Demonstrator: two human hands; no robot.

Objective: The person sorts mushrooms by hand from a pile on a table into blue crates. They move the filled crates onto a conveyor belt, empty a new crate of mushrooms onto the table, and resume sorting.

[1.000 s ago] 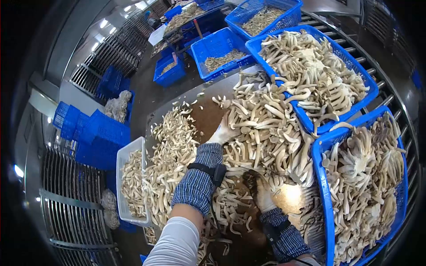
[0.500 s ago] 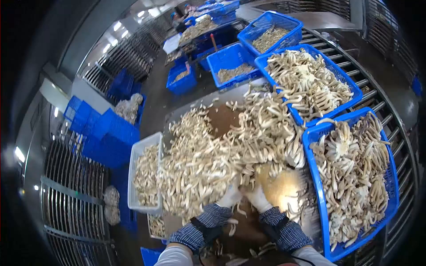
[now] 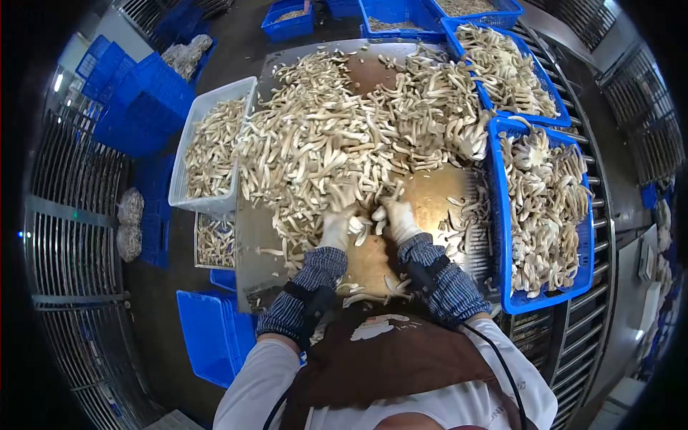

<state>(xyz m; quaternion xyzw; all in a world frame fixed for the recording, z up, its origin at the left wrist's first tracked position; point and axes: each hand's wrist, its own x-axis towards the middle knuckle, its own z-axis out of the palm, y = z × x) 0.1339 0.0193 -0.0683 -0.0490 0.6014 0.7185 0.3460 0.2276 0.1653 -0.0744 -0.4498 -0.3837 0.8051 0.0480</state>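
- Mushroom pile (image 3: 326, 147): spread loose over the metal table (image 3: 369, 261), the centre of this clock, 12 being the table's far side.
- Left hand (image 3: 337, 226): white-gloved, at 6 o'clock, touching the pile's near edge; fingers bent and blurred among the stems, so I cannot tell how far open they are or whether they grip any.
- Right hand (image 3: 399, 218): white-gloved, at 5 o'clock, just beside loose pieces; fingers partly curled, their hold unclear.
- White basket (image 3: 175, 179): at 9 o'clock, holding small mushrooms.
- Near blue basket (image 3: 505, 272): at 4 o'clock, filled with clustered mushrooms.
- Far blue basket (image 3: 562, 118): at 2 o'clock, likewise filled.
- Rollers (image 3: 598, 247): beyond both, curving from 1 to 4 o'clock.
- Stacked blue baskets (image 3: 140, 93): at 10 o'clock, well apart from the table.
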